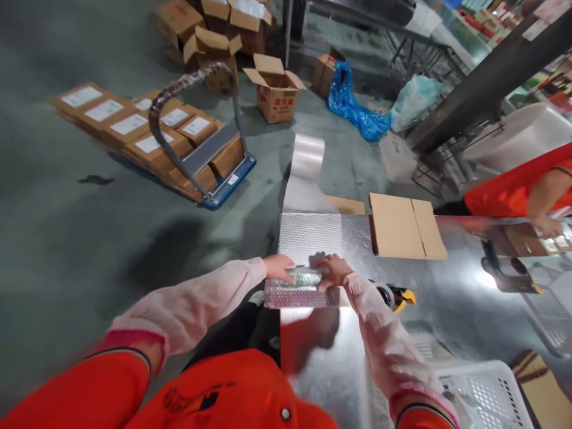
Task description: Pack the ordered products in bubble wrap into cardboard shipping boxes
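Small greenish item on bubble wrap, at bench left edge, long axis across, between hands. Left hand clamped on its left end, right hand on right end; both equally near. Tape dispenser just right of right wrist.

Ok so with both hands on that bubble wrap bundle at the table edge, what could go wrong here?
The small greenish item rolled in clear bubble wrap sits right at the shiny metal table edge, partly overhanging, so it might slip to the floor if the left hand or right hand lets go. The yellow-and-black tape dispenser lies close by the right sleeve and could get knocked.
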`<action>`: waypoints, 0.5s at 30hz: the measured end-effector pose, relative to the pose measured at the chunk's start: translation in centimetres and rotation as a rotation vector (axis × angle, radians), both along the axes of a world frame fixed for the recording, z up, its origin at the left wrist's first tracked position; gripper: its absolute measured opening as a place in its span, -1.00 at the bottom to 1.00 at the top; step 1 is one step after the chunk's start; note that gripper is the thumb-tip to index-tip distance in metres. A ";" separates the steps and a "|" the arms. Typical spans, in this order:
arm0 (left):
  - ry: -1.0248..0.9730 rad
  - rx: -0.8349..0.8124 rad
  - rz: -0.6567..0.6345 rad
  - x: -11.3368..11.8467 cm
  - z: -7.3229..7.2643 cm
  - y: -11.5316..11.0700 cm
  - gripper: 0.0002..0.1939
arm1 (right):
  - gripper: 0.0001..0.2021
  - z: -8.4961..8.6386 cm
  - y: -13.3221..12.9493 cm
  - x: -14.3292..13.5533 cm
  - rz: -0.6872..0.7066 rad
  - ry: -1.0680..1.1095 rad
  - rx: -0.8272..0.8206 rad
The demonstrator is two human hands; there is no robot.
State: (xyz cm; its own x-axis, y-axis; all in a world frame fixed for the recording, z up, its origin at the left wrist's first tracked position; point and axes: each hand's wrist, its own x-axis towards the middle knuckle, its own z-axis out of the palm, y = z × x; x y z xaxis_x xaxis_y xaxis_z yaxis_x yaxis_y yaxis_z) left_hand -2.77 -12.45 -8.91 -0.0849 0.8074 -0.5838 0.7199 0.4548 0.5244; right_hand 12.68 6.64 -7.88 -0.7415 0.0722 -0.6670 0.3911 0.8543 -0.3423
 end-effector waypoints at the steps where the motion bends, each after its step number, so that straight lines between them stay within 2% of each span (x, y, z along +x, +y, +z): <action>1: 0.042 0.010 0.024 -0.5 -0.4 0.2 -0.69 | -0.38 0.0 0.3 -0.1 -0.024 0.042 0.062; 2: 0.082 0.019 0.044 -1.0 -0.6 0.4 -0.66 | -0.46 -0.1 0.6 -0.2 -0.042 0.058 0.088; 4: 0.144 0.008 0.084 -2.0 -0.7 0.8 -0.48 | -0.60 -0.2 1.1 -0.1 -0.066 0.041 0.054; 6: 0.185 -0.018 0.121 -2.7 -0.6 1.5 -0.35 | -0.66 -0.4 1.7 0.3 -0.110 0.039 0.042; 8: 0.211 -0.028 0.137 -3.0 -0.5 2.7 -0.46 | -0.67 -0.7 2.7 1.0 -0.200 0.070 0.112; 11: 0.221 0.006 0.087 -2.2 -0.6 5.9 -0.68 | -0.55 -1.1 4.6 2.1 -0.367 0.111 0.302; 15: 0.215 0.093 -0.016 1.2 -0.8 10.9 -0.70 | -0.25 -1.6 6.7 3.0 -0.497 0.098 0.446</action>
State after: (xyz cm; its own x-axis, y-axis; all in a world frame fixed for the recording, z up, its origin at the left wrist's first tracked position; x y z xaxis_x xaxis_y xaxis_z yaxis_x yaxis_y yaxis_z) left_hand -1.56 -1.56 -9.76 -0.1857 0.8594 -0.4764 0.8263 0.3990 0.3976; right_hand 15.66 13.35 -9.49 -0.6048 0.6733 -0.4253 0.7591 0.6488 -0.0523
